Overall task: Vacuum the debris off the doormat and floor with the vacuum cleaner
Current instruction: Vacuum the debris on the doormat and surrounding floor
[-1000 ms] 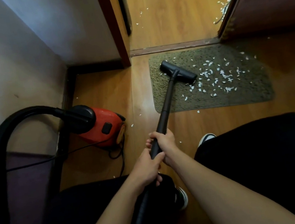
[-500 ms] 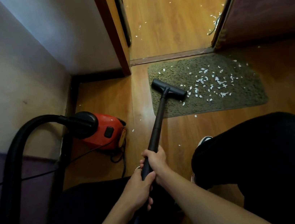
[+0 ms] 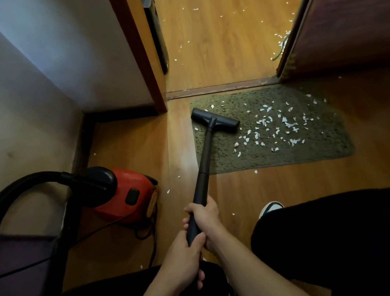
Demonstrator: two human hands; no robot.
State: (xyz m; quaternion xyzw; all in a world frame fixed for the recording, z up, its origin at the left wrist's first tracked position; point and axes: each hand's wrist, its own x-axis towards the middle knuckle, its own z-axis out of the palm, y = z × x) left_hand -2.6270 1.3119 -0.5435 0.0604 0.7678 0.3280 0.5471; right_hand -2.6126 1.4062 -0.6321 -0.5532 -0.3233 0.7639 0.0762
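A dark green doormat lies on the wooden floor in front of a doorway. White paper scraps are scattered over its middle and right. The black vacuum wand slants from my hands to its floor head, which sits on the mat's far left corner. My right hand grips the wand higher up. My left hand grips it just below, close to my body. The red vacuum body stands on the floor at the left, with a thick black hose arching from it.
More scraps lie on the wood floor beyond the threshold and a few near the mat's front edge. A wooden door frame and wall close the left. A dark door stands at right. My knees and a shoe fill the foreground.
The floor head was pulled back toward me along the mat's left part, then pushed out again to the far left corner. Both hands kept their grip on the wand.
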